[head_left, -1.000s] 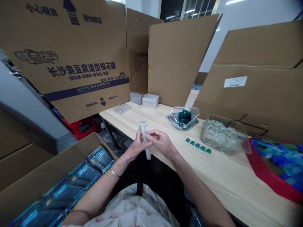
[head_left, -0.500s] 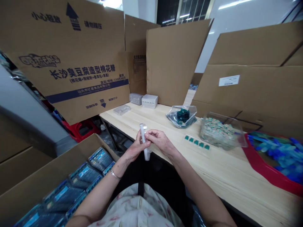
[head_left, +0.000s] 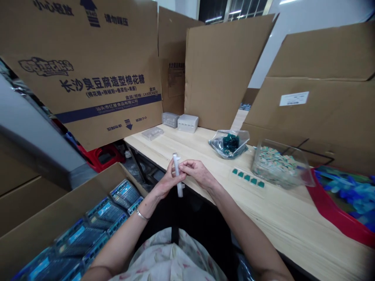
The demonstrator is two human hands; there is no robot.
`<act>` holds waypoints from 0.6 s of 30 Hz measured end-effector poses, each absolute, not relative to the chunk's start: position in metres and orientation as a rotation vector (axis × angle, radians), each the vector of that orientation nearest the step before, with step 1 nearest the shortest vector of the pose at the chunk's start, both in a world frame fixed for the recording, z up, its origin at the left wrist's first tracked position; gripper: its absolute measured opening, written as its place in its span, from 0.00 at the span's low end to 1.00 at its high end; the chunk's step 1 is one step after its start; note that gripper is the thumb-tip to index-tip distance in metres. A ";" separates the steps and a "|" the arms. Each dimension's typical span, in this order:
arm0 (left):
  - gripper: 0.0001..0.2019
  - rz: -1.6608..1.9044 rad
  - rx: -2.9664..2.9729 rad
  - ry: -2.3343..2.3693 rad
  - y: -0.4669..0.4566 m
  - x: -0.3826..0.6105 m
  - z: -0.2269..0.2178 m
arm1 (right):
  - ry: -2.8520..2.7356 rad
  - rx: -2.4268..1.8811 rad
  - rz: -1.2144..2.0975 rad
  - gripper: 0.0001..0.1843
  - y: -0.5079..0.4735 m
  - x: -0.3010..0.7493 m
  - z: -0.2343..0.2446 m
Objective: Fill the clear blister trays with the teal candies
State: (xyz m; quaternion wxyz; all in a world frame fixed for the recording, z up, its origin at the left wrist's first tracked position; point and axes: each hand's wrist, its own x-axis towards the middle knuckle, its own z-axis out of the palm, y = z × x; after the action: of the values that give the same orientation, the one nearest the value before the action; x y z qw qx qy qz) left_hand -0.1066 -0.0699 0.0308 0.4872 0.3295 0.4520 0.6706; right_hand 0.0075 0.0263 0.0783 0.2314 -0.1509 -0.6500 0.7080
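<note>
Standing almost upright at lower centre of the frame, a clear plastic tube (head_left: 179, 190) is held between both hands just above the near edge of the counter (head_left: 287, 218). The left hand (head_left: 167, 182) is raised, its fingers (head_left: 171, 166) curled up behind the tube, which is braced against them. The right hand (head_left: 198, 172) is brought across from the right, its fingers (head_left: 184, 167) pressed together and pinching the tube near its upper part. The left forearm (head_left: 123, 242) and right forearm (head_left: 246, 234) are angled inward, and a bangle (head_left: 142, 215) is worn on the left wrist. To the right, five teal pieces (head_left: 248, 178) are lined up on the counter; beyond them, a clear tub of mixed pieces (head_left: 281, 168) and a bag of teal pieces (head_left: 230, 144) are placed.
</note>
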 end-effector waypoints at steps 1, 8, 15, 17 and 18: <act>0.44 1.620 0.792 1.111 -0.070 -0.108 0.031 | -1.787 -0.416 1.954 0.13 0.028 0.005 0.077; 0.39 1.610 0.724 1.108 -0.064 -0.113 0.032 | -1.718 -0.405 2.055 0.13 0.040 -0.012 0.068; 0.32 1.611 0.700 1.077 -0.058 -0.122 0.033 | -1.690 -0.363 2.116 0.11 0.051 -0.022 0.061; 0.29 1.629 0.684 1.036 -0.057 -0.125 0.032 | -1.687 -0.360 2.123 0.11 0.053 -0.024 0.060; 0.27 1.638 0.667 1.008 -0.056 -0.126 0.031 | -1.683 -0.364 2.128 0.11 0.053 -0.025 0.060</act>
State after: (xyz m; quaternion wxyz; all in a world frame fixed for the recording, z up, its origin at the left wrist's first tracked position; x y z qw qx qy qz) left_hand -0.1255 -0.0562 0.0313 0.5252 0.2788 0.4215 0.6846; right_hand -0.0249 0.0532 0.0600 0.2007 -0.1302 -0.6022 0.7617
